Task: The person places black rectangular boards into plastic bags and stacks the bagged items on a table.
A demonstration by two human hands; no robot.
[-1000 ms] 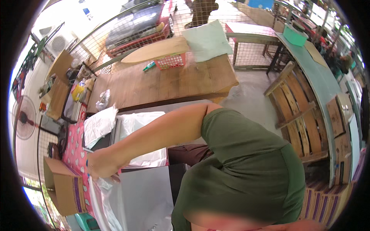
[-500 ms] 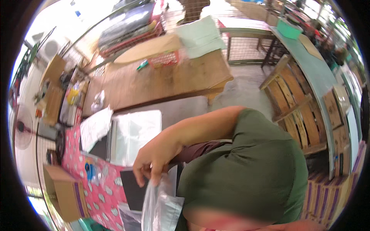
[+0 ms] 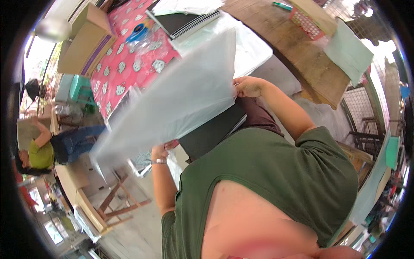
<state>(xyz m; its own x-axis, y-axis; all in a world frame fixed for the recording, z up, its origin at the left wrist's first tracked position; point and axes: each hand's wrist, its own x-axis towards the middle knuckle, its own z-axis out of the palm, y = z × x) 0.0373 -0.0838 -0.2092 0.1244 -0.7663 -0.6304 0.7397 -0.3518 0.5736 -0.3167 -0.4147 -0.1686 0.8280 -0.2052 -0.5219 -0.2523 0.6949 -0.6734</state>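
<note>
A large sheet-like bag of clear plastic [image 3: 172, 97] stretches between my two hands, spread out and slightly blurred. My right hand [image 3: 249, 86] pinches its right corner. At its lower edge, my left hand [image 3: 160, 152] has its fingers closed on the plastic. Partly beneath the bag, against my body, lies a flat black panel [image 3: 211, 133]. Beyond the bag, a stack of black panels [image 3: 183, 22] rests on a table with a pink patterned cloth [image 3: 103, 93], white sheets beside and over it. A blue tape dispenser [image 3: 138, 33] sits near crumpled clear plastic.
An open cardboard box [image 3: 92, 41] stands at the table's far left, with a green stool [image 3: 82, 90] below it. A wooden table [image 3: 280, 32] holding a red basket [image 3: 307, 23] is at upper right. Another person [image 3: 41, 151] works at left, near a wooden trestle [image 3: 116, 203].
The plastic bag has gone from hanging bunched under my right hand to spread wide between both hands. My left hand has come into view. The whole view has turned leftward.
</note>
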